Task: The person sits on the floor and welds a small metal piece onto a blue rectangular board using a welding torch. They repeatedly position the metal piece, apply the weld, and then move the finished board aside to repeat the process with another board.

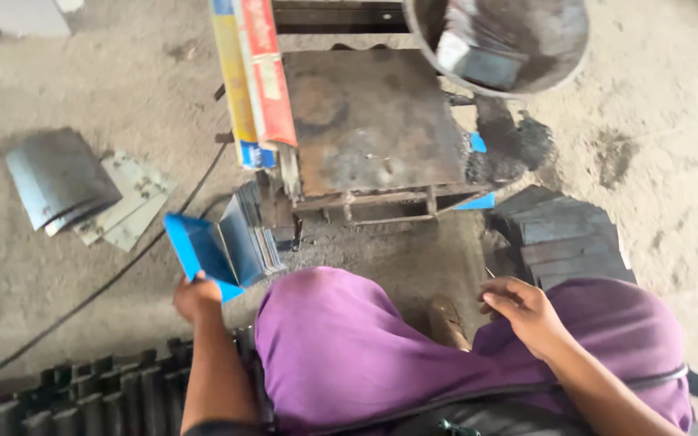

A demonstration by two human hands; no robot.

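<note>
Dusty concrete floor surrounds your low steel bench (369, 121). Your left hand (195, 297) pinches a blue plate (195, 249) beside the upright stack (250, 234); your right hand (527, 311) rests loosely curled on your knee. You seem mid-pick: next comes lifting it cleanly onto the bench.

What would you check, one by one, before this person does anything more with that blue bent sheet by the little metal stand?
1. Left hand grips the blue bent sheet at its lower edge: ok.
2. Right hand is free, resting on the purple-clad knee: ok.
3. Top of the metal stand is bare: ok.
4. Stack of dark plates at the right lies within reach of the right hand: ok, as far as one can judge.
5. Black cable on the floor runs close to the sheet: not ok, a possible snag.
6. Sharpness of the sheet's edges: cannot tell.
</note>
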